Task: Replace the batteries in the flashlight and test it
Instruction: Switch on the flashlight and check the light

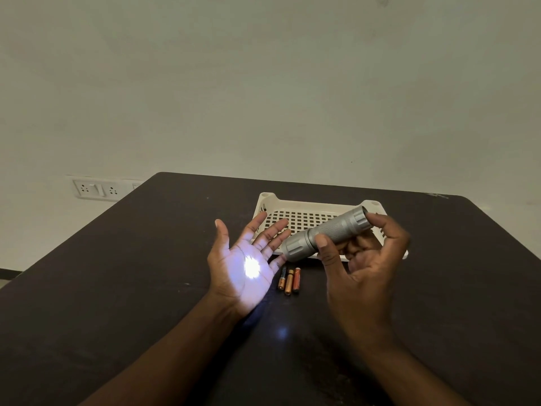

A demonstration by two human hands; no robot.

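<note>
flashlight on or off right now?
On. The flashlight, held in the right hand, points at the open left hand, and a bright white spot lights that palm.

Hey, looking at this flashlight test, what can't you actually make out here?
Head view only:
- Flashlight lens: faces away toward the left hand.
- Tail switch: covered by the right hand fingertips.
- Labels on the three batteries: too small.
- Basket front half: hidden behind flashlight and hands.
</note>
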